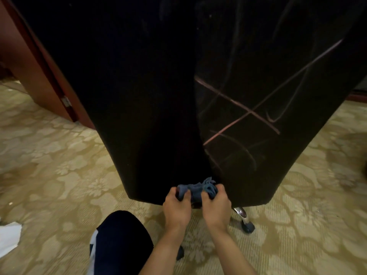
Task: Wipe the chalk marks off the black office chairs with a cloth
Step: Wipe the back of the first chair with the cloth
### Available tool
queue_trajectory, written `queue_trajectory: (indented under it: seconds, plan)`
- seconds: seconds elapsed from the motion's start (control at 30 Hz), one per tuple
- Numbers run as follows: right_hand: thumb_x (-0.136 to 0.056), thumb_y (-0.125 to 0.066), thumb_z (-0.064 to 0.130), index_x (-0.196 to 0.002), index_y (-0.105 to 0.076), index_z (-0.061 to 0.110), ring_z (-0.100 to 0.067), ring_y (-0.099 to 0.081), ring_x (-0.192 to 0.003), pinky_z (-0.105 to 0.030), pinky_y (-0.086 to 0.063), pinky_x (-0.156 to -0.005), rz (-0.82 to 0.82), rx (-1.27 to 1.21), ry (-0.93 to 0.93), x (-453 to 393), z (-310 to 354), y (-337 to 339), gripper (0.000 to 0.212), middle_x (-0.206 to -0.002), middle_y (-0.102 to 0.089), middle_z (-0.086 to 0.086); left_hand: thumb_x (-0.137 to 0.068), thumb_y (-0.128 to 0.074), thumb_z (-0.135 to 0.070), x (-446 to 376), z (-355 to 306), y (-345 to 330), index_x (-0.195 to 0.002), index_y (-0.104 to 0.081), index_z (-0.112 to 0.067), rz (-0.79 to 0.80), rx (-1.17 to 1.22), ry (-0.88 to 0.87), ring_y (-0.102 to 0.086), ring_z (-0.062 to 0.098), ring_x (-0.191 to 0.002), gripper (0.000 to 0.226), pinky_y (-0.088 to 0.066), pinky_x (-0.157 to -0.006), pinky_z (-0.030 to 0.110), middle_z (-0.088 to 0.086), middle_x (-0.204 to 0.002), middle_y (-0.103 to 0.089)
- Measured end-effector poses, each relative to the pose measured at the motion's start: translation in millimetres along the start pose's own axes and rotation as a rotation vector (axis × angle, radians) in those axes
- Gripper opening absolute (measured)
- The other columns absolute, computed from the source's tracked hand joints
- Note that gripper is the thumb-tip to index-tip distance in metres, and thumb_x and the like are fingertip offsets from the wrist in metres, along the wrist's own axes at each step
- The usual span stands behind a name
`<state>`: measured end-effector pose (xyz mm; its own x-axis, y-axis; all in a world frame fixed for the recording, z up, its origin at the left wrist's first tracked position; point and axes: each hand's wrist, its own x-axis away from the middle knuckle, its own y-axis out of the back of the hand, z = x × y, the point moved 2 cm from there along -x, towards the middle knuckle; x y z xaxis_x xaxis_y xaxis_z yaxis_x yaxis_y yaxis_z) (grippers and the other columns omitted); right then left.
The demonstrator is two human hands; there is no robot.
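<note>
Two chair backs side by side ahead, left chair back (pixel 129 86) touching right chair back (pixel 278 86), chalk marks (pixel 242 114) on the right one. Cloth (pixel 195 190) at their lower edges, between left hand (pixel 176 207) and right hand (pixel 215 205), both gripping it. Knee (pixel 123 239) below left; caster (pixel 247 225) under the right back, on carpet (pixel 49 165).

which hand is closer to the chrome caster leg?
Right. The right hand grips the cloth just left of the caster leg; the left hand grips the cloth's far end, farther left.

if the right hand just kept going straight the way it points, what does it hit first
Most likely the lower edge of the right chair back, just past the cloth that the right hand grips; depth is unclear.
</note>
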<state>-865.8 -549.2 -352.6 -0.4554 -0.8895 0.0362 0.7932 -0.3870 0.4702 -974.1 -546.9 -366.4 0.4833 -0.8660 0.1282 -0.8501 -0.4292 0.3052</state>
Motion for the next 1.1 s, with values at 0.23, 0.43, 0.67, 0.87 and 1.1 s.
queue_trajectory:
  seconds: [0.23, 0.43, 0.67, 0.87, 1.1]
  plan:
    - [-0.091, -0.067, 0.029, -0.102, -0.054, 0.026, -0.021, -0.069, -0.072, -0.044, -0.058, -0.067, -0.046, -0.283, 0.09, -6.1, 31.5, 32.5, 0.017, -0.086, -0.069, 0.0, -0.096, -0.065, -0.022, 17.3, -57.4, 6.6, -0.092, -0.064, -0.018, 0.036, 0.206, -0.188, -0.07, 0.008, -0.073, 0.006, -0.054, -0.06, 0.021, -0.001, -0.083, -0.071]
    - [-0.094, -0.065, 0.019, -0.112, -0.056, 0.022, -0.012, -0.064, -0.059, -0.018, -0.047, -0.048, 0.088, -0.488, 0.02, 3.4, 30.6, 45.6, 0.02, -0.09, -0.069, -0.004, -0.096, -0.065, -0.026, 25.2, -57.1, 14.1, -0.09, -0.068, -0.013, 0.079, 0.289, -0.137, -0.068, 0.013, -0.065, 0.014, -0.05, -0.052, 0.02, 0.002, -0.077, -0.071]
    - [-0.09, -0.07, 0.021, -0.131, -0.053, 0.035, -0.007, -0.067, -0.084, -0.018, -0.051, -0.065, 0.346, -0.61, -0.081, 17.2, 1.9, 50.7, 0.046, -0.112, -0.069, 0.001, -0.089, -0.064, -0.043, 23.7, -31.9, 28.7, -0.083, -0.073, -0.026, 0.05, 0.02, -0.27, -0.055, 0.013, -0.099, 0.019, -0.046, -0.084, 0.022, -0.004, -0.099, -0.061]
    - [-0.088, -0.071, 0.02, -0.118, -0.065, 0.021, -0.01, -0.065, -0.072, -0.017, -0.048, -0.059, 0.497, -0.601, 0.014, 20.1, 21.2, 73.5, 0.031, -0.084, -0.071, 0.002, -0.088, -0.064, -0.038, 34.1, -68.3, 41.6, -0.085, -0.071, -0.018, 0.179, 0.242, -0.421, -0.066, 0.012, -0.085, 0.022, -0.051, -0.072, 0.022, -0.004, -0.086, -0.068]
    - [-0.094, -0.065, 0.016, -0.099, -0.066, 0.016, -0.01, -0.062, -0.065, -0.022, -0.048, -0.059, 0.418, -0.506, 0.0, 7.5, 23.0, 78.3, 0.005, -0.073, -0.065, 0.0, -0.088, -0.063, -0.048, 18.4, -48.0, 31.0, -0.085, -0.073, -0.02, 0.034, -0.06, -0.386, -0.058, 0.015, -0.092, 0.029, -0.054, -0.083, 0.038, -0.004, -0.091, -0.059]
